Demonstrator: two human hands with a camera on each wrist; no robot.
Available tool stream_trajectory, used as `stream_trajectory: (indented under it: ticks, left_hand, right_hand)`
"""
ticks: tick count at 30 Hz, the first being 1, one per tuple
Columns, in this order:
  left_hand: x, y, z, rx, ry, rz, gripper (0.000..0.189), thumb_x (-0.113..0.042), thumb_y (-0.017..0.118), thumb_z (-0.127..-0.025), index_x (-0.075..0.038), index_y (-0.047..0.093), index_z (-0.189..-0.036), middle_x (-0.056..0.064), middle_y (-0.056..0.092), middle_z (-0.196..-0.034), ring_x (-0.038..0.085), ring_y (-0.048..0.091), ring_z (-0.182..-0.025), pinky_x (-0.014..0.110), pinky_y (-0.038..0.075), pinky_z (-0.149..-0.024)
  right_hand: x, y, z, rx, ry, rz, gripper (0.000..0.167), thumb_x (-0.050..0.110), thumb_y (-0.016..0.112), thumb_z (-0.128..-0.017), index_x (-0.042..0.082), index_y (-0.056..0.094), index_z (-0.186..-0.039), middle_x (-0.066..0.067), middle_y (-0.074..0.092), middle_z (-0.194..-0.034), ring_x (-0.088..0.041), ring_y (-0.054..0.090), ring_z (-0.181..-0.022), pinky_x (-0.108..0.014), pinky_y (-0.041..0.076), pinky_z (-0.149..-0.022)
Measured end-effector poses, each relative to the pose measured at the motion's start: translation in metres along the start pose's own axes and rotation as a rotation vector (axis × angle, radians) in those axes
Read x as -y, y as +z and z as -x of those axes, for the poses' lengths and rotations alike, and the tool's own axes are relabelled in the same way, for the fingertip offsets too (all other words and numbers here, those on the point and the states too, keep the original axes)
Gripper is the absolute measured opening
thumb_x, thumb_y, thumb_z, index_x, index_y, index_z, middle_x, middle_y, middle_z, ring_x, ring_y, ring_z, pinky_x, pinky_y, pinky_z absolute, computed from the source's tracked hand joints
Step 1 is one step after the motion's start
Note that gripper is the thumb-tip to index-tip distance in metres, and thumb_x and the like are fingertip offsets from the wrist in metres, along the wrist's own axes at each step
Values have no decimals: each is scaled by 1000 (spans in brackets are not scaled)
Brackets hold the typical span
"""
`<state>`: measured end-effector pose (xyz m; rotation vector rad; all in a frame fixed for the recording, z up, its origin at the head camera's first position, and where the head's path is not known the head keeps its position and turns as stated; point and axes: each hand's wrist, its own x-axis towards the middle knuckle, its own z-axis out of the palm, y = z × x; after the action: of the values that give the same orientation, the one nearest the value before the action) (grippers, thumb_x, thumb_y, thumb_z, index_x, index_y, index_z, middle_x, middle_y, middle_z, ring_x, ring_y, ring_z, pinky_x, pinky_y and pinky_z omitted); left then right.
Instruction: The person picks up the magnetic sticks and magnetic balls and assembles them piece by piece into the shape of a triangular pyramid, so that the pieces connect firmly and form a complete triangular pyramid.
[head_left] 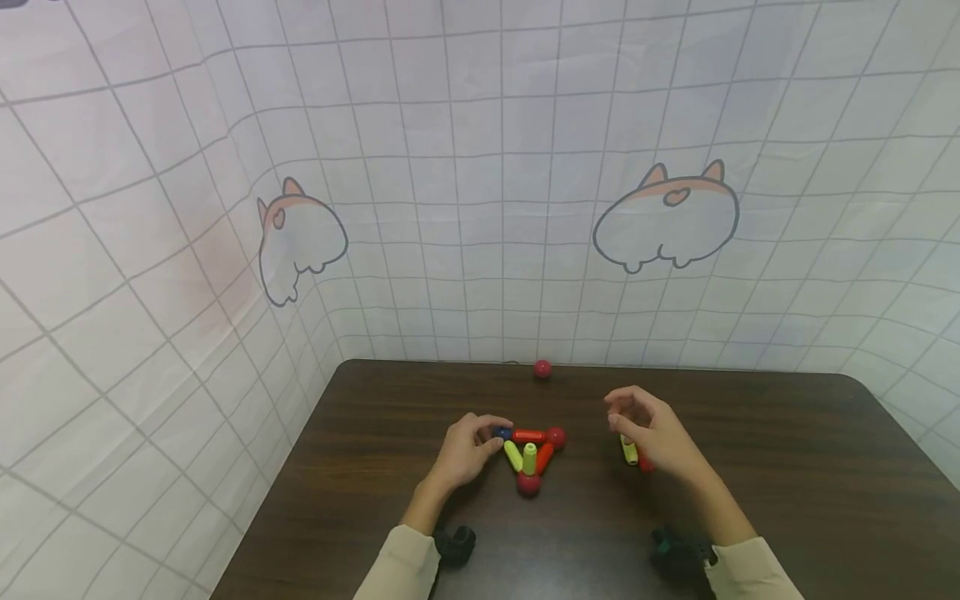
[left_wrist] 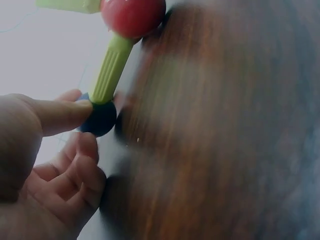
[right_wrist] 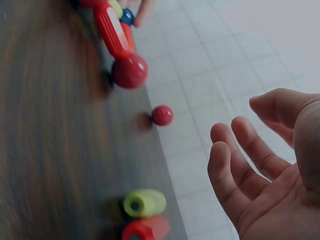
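Observation:
My left hand (head_left: 461,450) pinches a blue ball (left_wrist: 101,119) at one corner of a triangle of magnetic rods and balls. The triangle's sides are a yellow-green rod (head_left: 513,455) and two red rods (head_left: 528,436). Red balls form its right corner (head_left: 556,437) and near corner (head_left: 528,484). Another yellow-green rod (head_left: 529,458) stands up from the near ball. My right hand (head_left: 656,429) is raised with loosely bent fingers and nothing between them. Below it lie a loose yellow-green rod (right_wrist: 145,202) and a loose red rod (right_wrist: 146,228), side by side.
A lone red ball (head_left: 542,368) lies by the far edge of the dark wooden table (head_left: 360,517). A white grid-patterned curtain (head_left: 480,208) hangs behind the table and at its sides. Dark devices (head_left: 455,546) are worn at both wrists.

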<state>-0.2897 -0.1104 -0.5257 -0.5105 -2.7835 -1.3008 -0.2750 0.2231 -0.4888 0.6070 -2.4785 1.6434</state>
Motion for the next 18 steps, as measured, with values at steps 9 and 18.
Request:
stream_trajectory:
  ticks: [9, 18]
  left_hand:
    - [1, 1, -1, -12, 8, 58, 28, -12, 65, -99, -22, 72, -125, 0, 67, -87, 7, 58, -62, 25, 48, -58]
    - [-1, -6, 0, 126, 12, 132, 53, -5, 54, -93, -19, 57, -143, 10, 68, -126, 13, 64, -74, 26, 49, -63]
  right_hand:
    - [-7, -24, 6, -26, 124, 49, 29, 16, 63, -102, 5, 58, -128, -20, 64, -108, -27, 67, -92, -39, 59, -71]
    - [-20, -42, 14, 54, 243, 183, 36, 19, 66, -101, 2, 57, -131, -14, 66, -105, -14, 63, -91, -34, 54, -68]
